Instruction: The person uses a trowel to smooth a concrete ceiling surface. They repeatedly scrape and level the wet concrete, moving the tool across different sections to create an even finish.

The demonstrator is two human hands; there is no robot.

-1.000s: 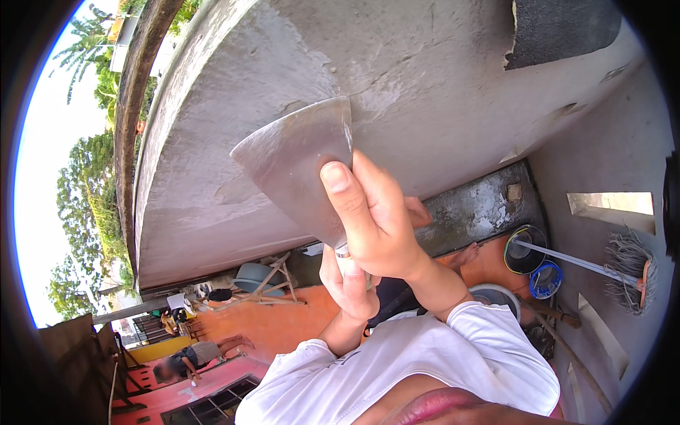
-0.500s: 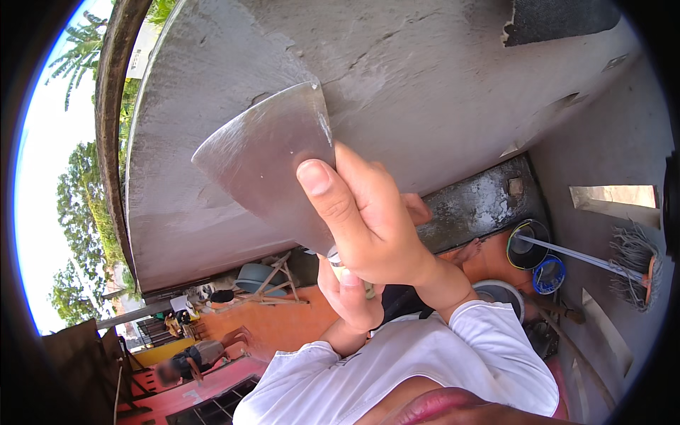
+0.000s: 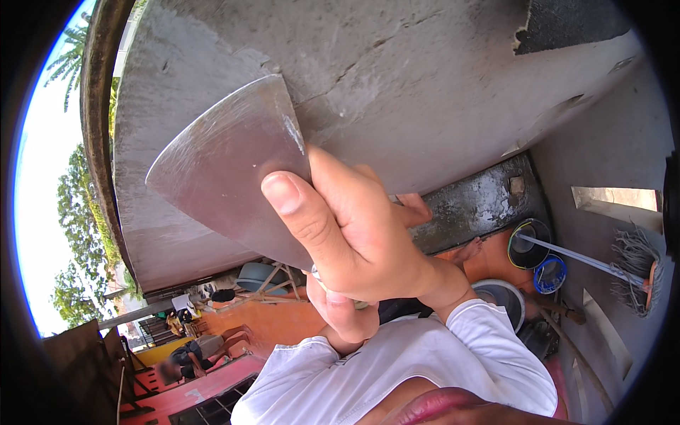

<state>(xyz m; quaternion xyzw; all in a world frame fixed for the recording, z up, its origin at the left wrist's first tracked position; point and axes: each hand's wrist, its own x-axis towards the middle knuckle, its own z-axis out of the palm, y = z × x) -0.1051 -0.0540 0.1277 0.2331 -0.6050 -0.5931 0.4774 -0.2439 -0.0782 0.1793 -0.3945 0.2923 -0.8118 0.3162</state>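
Observation:
A wide scraper with a flared, scratched metal blade is held up in front of a grey plastered wall. My right hand is closed on the blade's lower right side, thumb flat on its face. Below it, my left hand is closed around the handle end, and most of the handle is hidden by my hands. The curved blade edge points up and left, overlapping the plaster; whether it touches cannot be told.
A mop stands at the right, beside a black bucket and a blue basket. A grey basin is near my right elbow. A wooden stand and another person are at the lower left. Dark sheeting hangs top right.
Both hands have shifted left with the scraper, and its blade looks larger and sits further left across the wall. My grip on it stays the same.

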